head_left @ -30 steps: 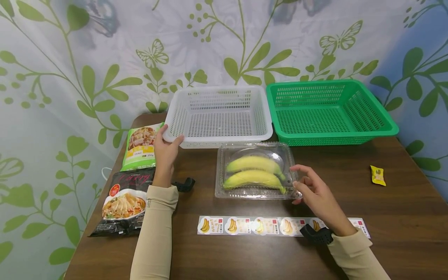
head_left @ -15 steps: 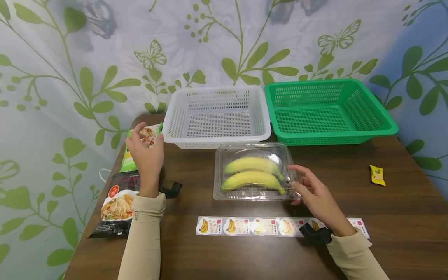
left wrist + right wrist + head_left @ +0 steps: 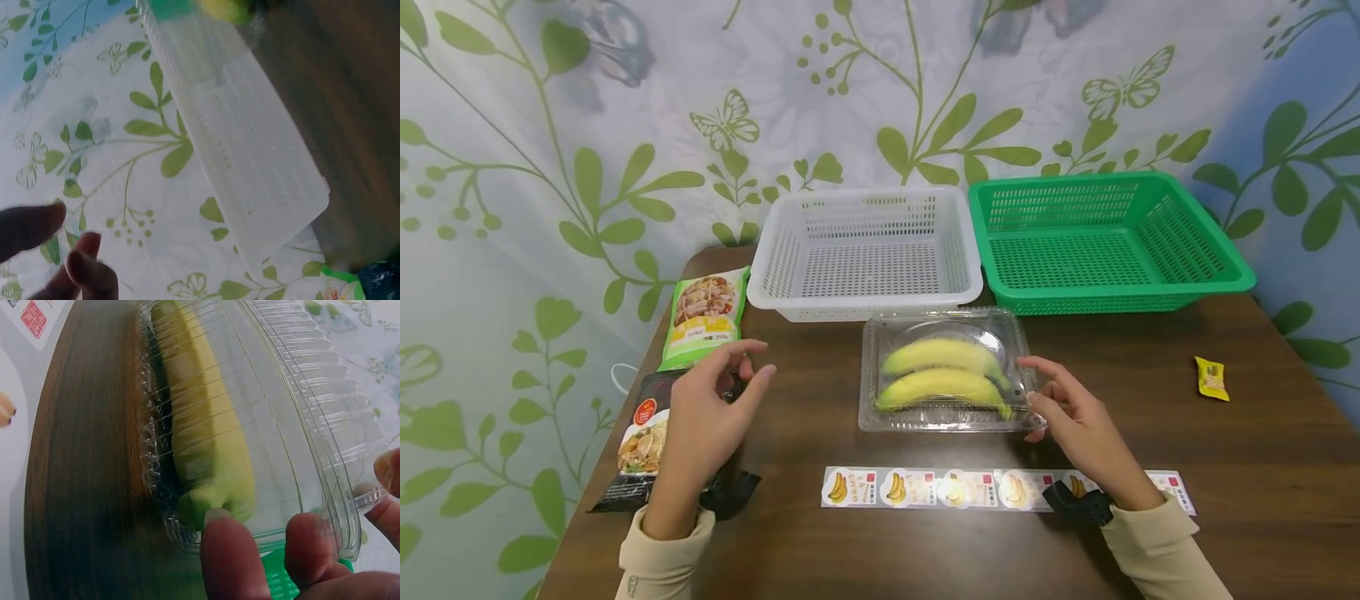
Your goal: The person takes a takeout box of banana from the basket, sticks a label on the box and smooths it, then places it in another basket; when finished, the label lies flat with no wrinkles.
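My right hand (image 3: 1082,433) grips the right end of a clear plastic clamshell box (image 3: 947,421); in the right wrist view its thumb (image 3: 231,559) lies at the corner near the banana stems. Two yellow bananas (image 3: 940,387) with greenish ends lie side by side inside the box, whose lid is down. My left hand (image 3: 707,417) is in the air left of the box, thumb and fingers apart with nothing between them. It partly covers a black food packet (image 3: 643,442) in the head view.
Behind the box stand a white basket (image 3: 868,304) and a green basket (image 3: 1120,300). A green food packet (image 3: 703,321) lies at left, a small yellow packet (image 3: 1212,379) at right. A strip of banana stickers (image 3: 910,489) lies in front, partly under the right wrist.
My left hand has left the white basket's front left corner, passed over the green packet and come back toward the body. The right hand and the box have stayed in place.
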`<state>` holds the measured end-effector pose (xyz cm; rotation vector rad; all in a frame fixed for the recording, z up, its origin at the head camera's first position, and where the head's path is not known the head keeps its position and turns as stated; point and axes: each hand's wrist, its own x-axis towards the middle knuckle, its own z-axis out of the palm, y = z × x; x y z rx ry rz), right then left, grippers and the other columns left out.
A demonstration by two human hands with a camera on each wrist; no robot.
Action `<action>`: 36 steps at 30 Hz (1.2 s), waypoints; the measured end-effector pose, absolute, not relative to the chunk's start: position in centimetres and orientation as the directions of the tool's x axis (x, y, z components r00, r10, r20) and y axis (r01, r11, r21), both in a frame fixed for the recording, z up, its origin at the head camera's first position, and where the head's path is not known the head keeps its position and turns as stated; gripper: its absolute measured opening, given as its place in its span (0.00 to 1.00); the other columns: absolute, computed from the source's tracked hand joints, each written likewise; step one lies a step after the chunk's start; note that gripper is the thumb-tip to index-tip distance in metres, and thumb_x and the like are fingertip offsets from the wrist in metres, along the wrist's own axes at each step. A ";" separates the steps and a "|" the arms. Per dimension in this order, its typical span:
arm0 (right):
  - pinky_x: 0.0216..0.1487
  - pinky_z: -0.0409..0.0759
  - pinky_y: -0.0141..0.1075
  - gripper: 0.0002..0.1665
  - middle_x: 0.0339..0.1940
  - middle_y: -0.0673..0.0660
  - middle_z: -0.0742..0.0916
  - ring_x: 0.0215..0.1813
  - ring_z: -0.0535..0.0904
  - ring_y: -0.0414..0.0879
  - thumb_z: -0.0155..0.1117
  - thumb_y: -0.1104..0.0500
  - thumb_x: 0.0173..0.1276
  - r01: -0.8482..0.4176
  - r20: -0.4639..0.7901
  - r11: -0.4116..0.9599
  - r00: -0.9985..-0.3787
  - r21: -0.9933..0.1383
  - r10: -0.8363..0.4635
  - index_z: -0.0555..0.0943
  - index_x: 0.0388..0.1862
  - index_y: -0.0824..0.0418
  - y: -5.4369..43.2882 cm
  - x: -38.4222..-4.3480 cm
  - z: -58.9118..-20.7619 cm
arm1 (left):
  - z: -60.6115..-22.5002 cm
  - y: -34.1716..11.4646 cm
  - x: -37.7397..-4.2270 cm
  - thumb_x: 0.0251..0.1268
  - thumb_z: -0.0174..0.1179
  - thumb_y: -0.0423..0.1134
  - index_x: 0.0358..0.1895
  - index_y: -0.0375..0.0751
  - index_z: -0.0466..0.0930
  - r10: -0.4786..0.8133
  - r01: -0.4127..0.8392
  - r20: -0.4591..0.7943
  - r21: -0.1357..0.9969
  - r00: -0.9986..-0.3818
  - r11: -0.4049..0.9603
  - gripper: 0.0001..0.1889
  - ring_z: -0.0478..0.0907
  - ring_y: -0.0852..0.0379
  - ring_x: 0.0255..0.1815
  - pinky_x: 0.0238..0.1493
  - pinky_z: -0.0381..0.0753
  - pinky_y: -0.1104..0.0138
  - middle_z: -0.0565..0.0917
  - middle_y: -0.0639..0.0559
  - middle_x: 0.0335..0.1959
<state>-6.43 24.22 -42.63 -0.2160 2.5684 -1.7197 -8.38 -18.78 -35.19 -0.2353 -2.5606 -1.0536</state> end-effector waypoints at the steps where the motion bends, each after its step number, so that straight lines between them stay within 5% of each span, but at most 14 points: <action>1: 0.34 0.86 0.48 0.26 0.31 0.64 0.79 0.30 0.81 0.53 0.54 0.58 0.82 -0.091 0.041 0.375 -0.989 -0.922 -0.140 0.69 0.75 0.43 24.3 -6.4 -42.6 | -35.4 -18.7 -7.9 0.67 0.69 0.40 0.52 0.51 0.85 0.070 0.316 0.383 0.630 -0.921 0.709 0.12 0.67 0.57 0.24 0.28 0.64 0.69 0.75 0.60 0.30; 9: 0.34 0.86 0.48 0.27 0.32 0.65 0.80 0.32 0.82 0.53 0.54 0.57 0.82 -0.088 0.036 0.368 -0.989 -0.925 -0.146 0.68 0.76 0.44 24.3 -6.5 -42.5 | -37.9 -16.5 -4.6 0.61 0.74 0.39 0.52 0.53 0.86 0.448 0.551 0.321 0.500 -0.835 0.668 0.16 0.65 0.68 0.22 0.26 0.68 0.72 0.70 0.67 0.25; 16: 0.34 0.85 0.46 0.27 0.37 0.64 0.79 0.32 0.85 0.55 0.53 0.52 0.83 -0.054 -0.004 0.415 -0.991 -0.908 -0.137 0.68 0.78 0.38 24.5 -6.4 -42.3 | -40.4 -14.1 -3.6 0.59 0.75 0.46 0.48 0.53 0.88 0.491 0.509 0.164 0.439 -0.855 0.740 0.14 0.60 0.72 0.19 0.21 0.64 0.71 0.67 0.68 0.19; 20: 0.33 0.84 0.45 0.27 0.37 0.64 0.79 0.31 0.85 0.57 0.53 0.52 0.83 -0.057 -0.001 0.392 -0.989 -0.918 -0.146 0.68 0.78 0.39 24.5 -6.3 -42.4 | -41.0 -13.5 -3.5 0.57 0.76 0.49 0.48 0.52 0.88 0.534 0.533 0.125 0.417 -0.836 0.736 0.16 0.74 0.69 0.27 0.28 0.76 0.65 0.83 0.64 0.30; 24: 0.34 0.85 0.46 0.28 0.32 0.65 0.76 0.28 0.83 0.58 0.54 0.54 0.82 -0.070 0.017 0.353 -0.988 -0.933 -0.150 0.68 0.78 0.43 24.7 -6.2 -42.6 | -41.3 -13.4 -3.7 0.55 0.77 0.50 0.50 0.52 0.87 0.572 0.549 0.078 0.414 -0.816 0.726 0.19 0.83 0.63 0.41 0.38 0.82 0.59 0.88 0.60 0.43; 36: 0.34 0.86 0.46 0.27 0.32 0.64 0.77 0.28 0.80 0.55 0.54 0.57 0.82 -0.107 0.047 0.341 -0.983 -0.934 -0.179 0.69 0.77 0.46 25.0 -6.6 -43.2 | -42.3 -13.7 -4.0 0.51 0.79 0.51 0.50 0.51 0.85 0.615 0.571 0.024 0.403 -0.788 0.715 0.23 0.77 0.67 0.32 0.32 0.79 0.64 0.83 0.63 0.38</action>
